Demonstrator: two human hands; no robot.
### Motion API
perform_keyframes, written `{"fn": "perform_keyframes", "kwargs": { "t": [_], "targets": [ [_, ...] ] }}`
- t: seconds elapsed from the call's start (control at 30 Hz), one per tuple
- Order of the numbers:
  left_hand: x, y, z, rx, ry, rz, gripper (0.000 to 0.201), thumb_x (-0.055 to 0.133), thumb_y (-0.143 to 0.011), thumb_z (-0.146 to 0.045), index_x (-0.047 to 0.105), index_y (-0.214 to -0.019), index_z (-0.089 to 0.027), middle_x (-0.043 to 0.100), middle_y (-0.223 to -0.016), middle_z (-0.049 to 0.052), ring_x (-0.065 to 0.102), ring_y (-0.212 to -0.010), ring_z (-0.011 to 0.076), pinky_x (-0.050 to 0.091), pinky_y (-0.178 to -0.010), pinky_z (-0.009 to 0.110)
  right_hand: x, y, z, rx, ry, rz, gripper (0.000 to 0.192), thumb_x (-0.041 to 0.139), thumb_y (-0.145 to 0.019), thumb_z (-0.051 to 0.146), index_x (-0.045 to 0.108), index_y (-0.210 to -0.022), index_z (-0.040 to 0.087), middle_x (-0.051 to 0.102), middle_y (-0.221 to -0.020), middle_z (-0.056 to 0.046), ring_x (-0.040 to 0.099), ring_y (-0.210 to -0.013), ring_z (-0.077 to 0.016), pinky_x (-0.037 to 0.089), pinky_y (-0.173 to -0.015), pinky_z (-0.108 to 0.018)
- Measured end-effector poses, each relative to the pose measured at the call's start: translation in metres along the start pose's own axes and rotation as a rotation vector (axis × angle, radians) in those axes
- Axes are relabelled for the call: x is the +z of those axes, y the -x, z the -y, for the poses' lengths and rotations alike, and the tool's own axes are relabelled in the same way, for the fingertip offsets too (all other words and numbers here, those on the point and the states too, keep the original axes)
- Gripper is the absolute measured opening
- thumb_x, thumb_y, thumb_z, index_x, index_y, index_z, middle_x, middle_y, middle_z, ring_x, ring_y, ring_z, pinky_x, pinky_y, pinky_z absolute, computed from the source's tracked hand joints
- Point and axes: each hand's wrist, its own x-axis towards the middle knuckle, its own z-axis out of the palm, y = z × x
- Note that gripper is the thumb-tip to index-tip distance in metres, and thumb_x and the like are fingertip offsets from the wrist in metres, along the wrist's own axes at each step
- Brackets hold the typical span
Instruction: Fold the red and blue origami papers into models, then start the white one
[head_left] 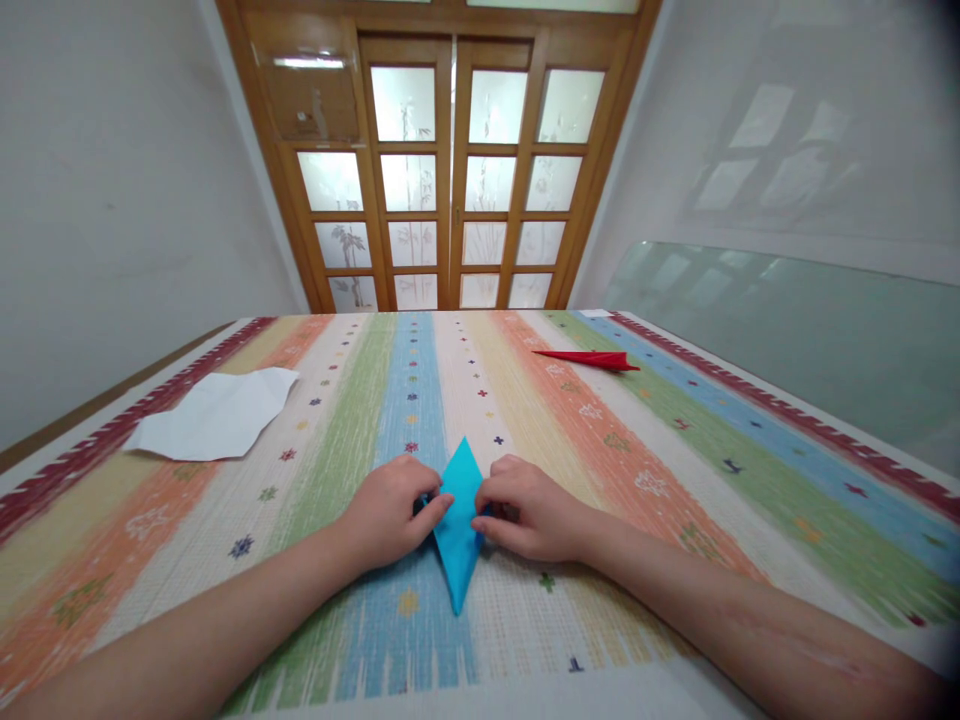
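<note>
Three paper pieces lie on the striped tablecloth (675, 470). One blue folded paper (459, 520) sits near its front edge, pinched at the left side by the left hand (390, 515) and at the right by the right hand (529, 515). One white sheet (214, 415) lies by the left edge; one red folded paper (592, 358) lies toward the far right corner.

Both forearms are showing bare to the frame edge, no sleeves; left hand (390, 515) and right hand (529, 515) are wearing nothing.
</note>
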Motion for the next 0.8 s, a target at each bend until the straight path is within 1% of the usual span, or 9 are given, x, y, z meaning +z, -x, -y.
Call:
{"fn": "perform_keyframes", "kwargs": {
  "t": [0.07, 0.13, 0.23, 0.3, 0.4, 0.5, 0.6, 0.7, 0.8],
  "targets": [
    [0.001, 0.001, 0.001, -0.016, 0.021, -0.018, 0.025, 0.051, -0.096, -0.035, 0.069, -0.091, -0.019, 0.071, -0.090, 0.006, 0.061, -0.091, 0.0230, 0.048, -0.087, 0.038, -0.001, 0.001, -0.002, 0.004, -0.002, -0.004, 0.021, 0.058, -0.094, 0.035, 0.065, -0.084, 0.018, 0.061, -0.068, -0.002, 0.053, -0.069, -0.0175, 0.039, -0.073, -0.033],
    [0.003, 0.001, 0.003, -0.014, 0.034, -0.028, 0.021, 0.052, -0.095, -0.031, 0.070, -0.098, -0.020, 0.072, -0.097, 0.006, 0.062, -0.096, 0.0230, 0.048, -0.092, 0.039, -0.003, 0.001, -0.004, 0.021, -0.009, -0.018, 0.016, 0.058, -0.092, 0.031, 0.064, -0.084, 0.019, 0.062, -0.071, -0.003, 0.054, -0.071, -0.0180, 0.040, -0.073, -0.033],
    [0.004, 0.000, 0.007, -0.009, 0.019, -0.042, 0.024, 0.051, -0.096, -0.028, 0.070, -0.109, -0.021, 0.072, -0.108, 0.006, 0.062, -0.104, 0.0236, 0.046, -0.100, 0.042, -0.004, 0.002, -0.010, 0.054, -0.023, -0.047, 0.009, 0.059, -0.090, 0.026, 0.064, -0.086, 0.019, 0.064, -0.075, -0.004, 0.056, -0.074, -0.0188, 0.041, -0.074, -0.034],
    [0.004, -0.001, 0.010, -0.011, -0.009, -0.043, 0.027, 0.050, -0.097, -0.027, 0.071, -0.112, -0.020, 0.071, -0.112, 0.007, 0.061, -0.108, 0.0242, 0.044, -0.103, 0.044, -0.006, 0.003, -0.014, 0.068, -0.023, -0.069, 0.008, 0.059, -0.090, 0.025, 0.065, -0.090, 0.019, 0.065, -0.079, -0.004, 0.057, -0.075, -0.0193, 0.042, -0.075, -0.035],
    [0.004, -0.003, 0.016, -0.005, -0.044, -0.029, 0.028, 0.049, -0.097, -0.026, 0.071, -0.114, -0.019, 0.070, -0.115, 0.009, 0.060, -0.111, 0.0247, 0.043, -0.105, 0.045, -0.008, 0.004, -0.022, 0.079, -0.006, -0.100, 0.011, 0.060, -0.089, 0.025, 0.066, -0.096, 0.019, 0.066, -0.082, -0.005, 0.057, -0.076, -0.0195, 0.043, -0.074, -0.035],
    [0.006, -0.004, 0.024, 0.028, -0.059, -0.026, 0.026, 0.053, -0.095, -0.022, 0.071, -0.114, -0.019, 0.068, -0.118, 0.009, 0.058, -0.113, 0.0251, 0.044, -0.105, 0.046, -0.012, 0.004, -0.027, 0.080, 0.015, -0.111, 0.015, 0.060, -0.089, 0.025, 0.066, -0.101, 0.019, 0.066, -0.083, -0.006, 0.058, -0.077, -0.0199, 0.044, -0.074, -0.035],
    [0.008, -0.004, 0.028, 0.084, -0.054, -0.043, 0.027, 0.052, -0.094, -0.017, 0.071, -0.113, -0.019, 0.067, -0.119, 0.009, 0.057, -0.114, 0.0244, 0.044, -0.105, 0.045, -0.015, 0.003, -0.030, 0.051, 0.024, -0.109, 0.017, 0.058, -0.088, 0.020, 0.066, -0.103, 0.019, 0.066, -0.090, -0.008, 0.059, -0.085, -0.0218, 0.045, -0.078, -0.036],
    [0.005, -0.003, 0.024, 0.135, -0.032, -0.011, 0.029, 0.050, -0.094, -0.015, 0.070, -0.115, -0.020, 0.068, -0.116, 0.009, 0.058, -0.112, 0.0228, 0.040, -0.109, 0.046, -0.014, 0.002, -0.031, 0.021, 0.018, -0.131, 0.021, 0.056, -0.086, 0.014, 0.066, -0.104, 0.019, 0.065, -0.098, -0.010, 0.059, -0.094, -0.0235, 0.047, -0.083, -0.039],
    [-0.002, -0.002, 0.017, 0.165, -0.002, 0.041, 0.028, 0.053, -0.095, -0.024, 0.067, -0.120, -0.021, 0.069, -0.115, 0.008, 0.060, -0.110, 0.0232, 0.033, -0.114, 0.049, -0.014, 0.003, -0.030, -0.009, -0.006, -0.137, 0.027, 0.054, -0.083, 0.008, 0.066, -0.104, 0.020, 0.064, -0.103, -0.010, 0.059, -0.098, -0.0238, 0.048, -0.087, -0.041]
  ]
}}
